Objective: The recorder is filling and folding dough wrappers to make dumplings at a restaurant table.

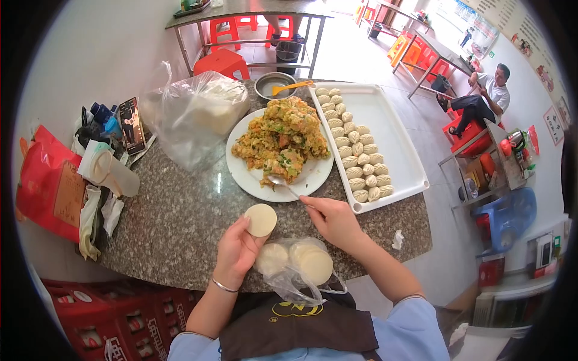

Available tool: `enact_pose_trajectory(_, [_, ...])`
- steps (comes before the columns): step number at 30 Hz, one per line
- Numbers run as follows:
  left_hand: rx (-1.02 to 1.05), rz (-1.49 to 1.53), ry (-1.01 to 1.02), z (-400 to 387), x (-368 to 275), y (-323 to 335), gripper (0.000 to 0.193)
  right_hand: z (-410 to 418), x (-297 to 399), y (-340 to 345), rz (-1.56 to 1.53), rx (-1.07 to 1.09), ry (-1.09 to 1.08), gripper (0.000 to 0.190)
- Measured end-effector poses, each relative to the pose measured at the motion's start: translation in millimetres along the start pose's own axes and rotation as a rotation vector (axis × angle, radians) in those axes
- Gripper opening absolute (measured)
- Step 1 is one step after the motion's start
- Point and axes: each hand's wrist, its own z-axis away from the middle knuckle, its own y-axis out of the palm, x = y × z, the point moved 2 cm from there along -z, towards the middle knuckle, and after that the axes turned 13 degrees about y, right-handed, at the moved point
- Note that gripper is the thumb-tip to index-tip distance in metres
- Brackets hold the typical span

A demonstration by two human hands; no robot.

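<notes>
My left hand [239,246] holds one round dumpling wrapper [261,220] by its edge, flat and with nothing on it. Between the fingers of my right hand [334,219] is the handle of a metal spoon [283,182]; its bowl touches the mound of chopped vegetable filling [284,140] on a white plate [239,184]. Stacks of wrappers [316,265] lie in a thin plastic bag [289,286] at the near table edge. Right of the plate, pleated dumplings [354,173] sit in rows along the left side of a white tray [403,149].
Behind the plate stands a metal bowl [271,81] with a yellow-handled tool [291,86] across it. A plastic bag of dough-like contents [212,108], a phone [132,126] and a red bag [49,185] are at left. A seated person [487,97] is far right.
</notes>
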Motion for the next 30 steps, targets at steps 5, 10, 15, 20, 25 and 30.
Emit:
enact_pose_trajectory(5, [0.039,0.004,-0.047,0,-1,1,0.033,-9,11,3,-0.036,0.016,0.046,0.024])
enact_pose_trajectory(10, [0.069,-0.061,-0.013,-6,0,3,0.037,-2,-6,14,0.044,0.066,0.052,0.023])
enact_pose_trajectory(15, [0.105,-0.063,-0.008,-8,0,13,0.040,-9,3,8,0.029,0.093,0.148,0.022])
enact_pose_trajectory(20, [0.151,0.003,-0.049,-10,2,23,0.042,9,2,5,-0.170,0.165,0.295,0.025])
enact_pose_trajectory(25, [0.087,0.028,-0.014,-13,-3,27,0.046,27,7,7,-0.123,0.172,0.132,0.026])
enact_pose_trajectory(30, [0.121,0.040,-0.007,-15,-5,21,0.042,2,13,0,-0.181,0.199,0.144,0.026])
